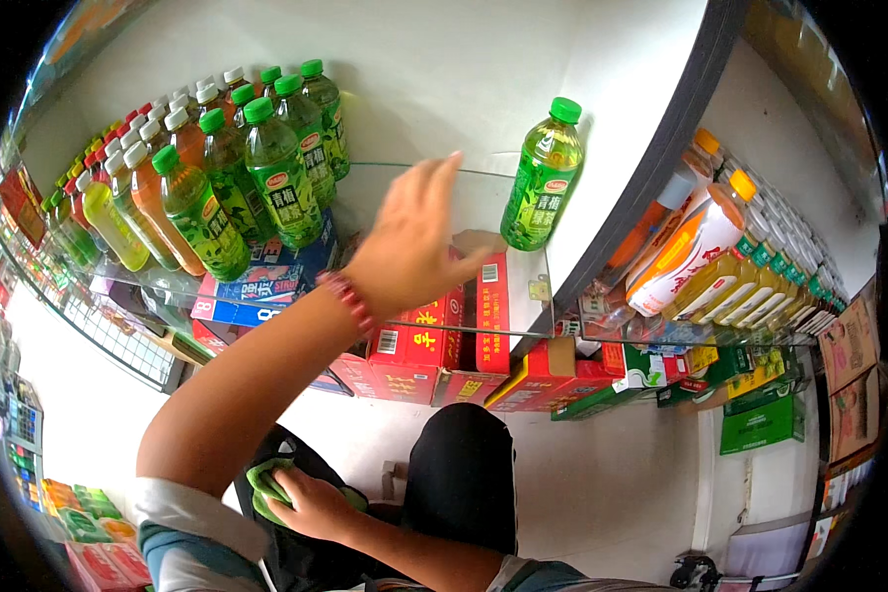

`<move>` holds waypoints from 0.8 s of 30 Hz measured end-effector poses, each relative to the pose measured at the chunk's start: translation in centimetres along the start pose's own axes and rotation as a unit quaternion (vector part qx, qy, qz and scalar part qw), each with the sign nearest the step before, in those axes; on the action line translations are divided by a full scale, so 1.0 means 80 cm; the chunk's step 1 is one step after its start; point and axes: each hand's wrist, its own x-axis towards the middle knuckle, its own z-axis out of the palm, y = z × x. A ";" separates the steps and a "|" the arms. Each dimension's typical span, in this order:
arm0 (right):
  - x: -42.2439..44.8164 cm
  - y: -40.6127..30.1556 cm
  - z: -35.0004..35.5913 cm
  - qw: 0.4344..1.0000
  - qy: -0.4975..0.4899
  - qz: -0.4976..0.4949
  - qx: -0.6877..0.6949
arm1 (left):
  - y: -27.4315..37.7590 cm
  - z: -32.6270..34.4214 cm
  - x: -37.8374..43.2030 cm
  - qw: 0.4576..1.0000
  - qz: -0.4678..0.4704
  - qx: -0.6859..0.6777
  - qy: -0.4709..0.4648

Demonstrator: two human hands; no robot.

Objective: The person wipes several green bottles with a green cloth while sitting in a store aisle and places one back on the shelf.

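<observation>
My left hand (pixel 414 233), with a red beaded bracelet on its wrist, is raised over the glass shelf (pixel 444 177), slightly blurred, fingers extended and holding nothing. Right of it, one green-capped tea bottle (pixel 544 177) stands upright near the white side panel. Left of the hand stand several matching bottles (pixel 283 177), and beyond them rows of orange (pixel 185 137) and yellow-green (pixel 111 226) drinks. My right hand (pixel 314 503) is low by my lap, closed on a green cloth (pixel 266 485); part of the cloth is hidden beneath the fingers.
Under the glass sit red drink cartons (pixel 414 348) and a blue carton (pixel 266 285). A dark upright divider (pixel 658 140) separates this bay from one at right with orange-capped bottles (pixel 695 244). Green boxes (pixel 762 425) lie lower right. My knee (pixel 462 459) is close to the cartons.
</observation>
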 end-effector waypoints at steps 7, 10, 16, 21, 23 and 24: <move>-0.001 -0.005 -0.006 0.999 -0.029 0.040 -0.022 | -0.048 -0.075 -0.060 0.955 -0.099 0.142 0.240; -0.002 -0.006 -0.006 0.998 -0.050 0.036 0.000 | -0.090 -0.073 -0.062 0.934 -0.170 0.147 0.278; -0.003 -0.003 0.009 0.997 -0.069 0.019 0.032 | -0.115 -0.060 -0.053 0.922 -0.198 0.133 0.304; 0.001 -0.003 0.010 0.995 -0.089 0.021 0.046 | -0.119 -0.046 -0.055 0.917 -0.183 0.131 0.328; 0.007 -0.005 0.013 0.992 -0.082 0.033 0.086 | -0.125 -0.051 -0.061 0.917 -0.198 0.130 0.320; 0.010 -0.006 0.015 0.990 -0.079 0.038 0.107 | -0.127 -0.055 -0.064 0.918 -0.204 0.128 0.317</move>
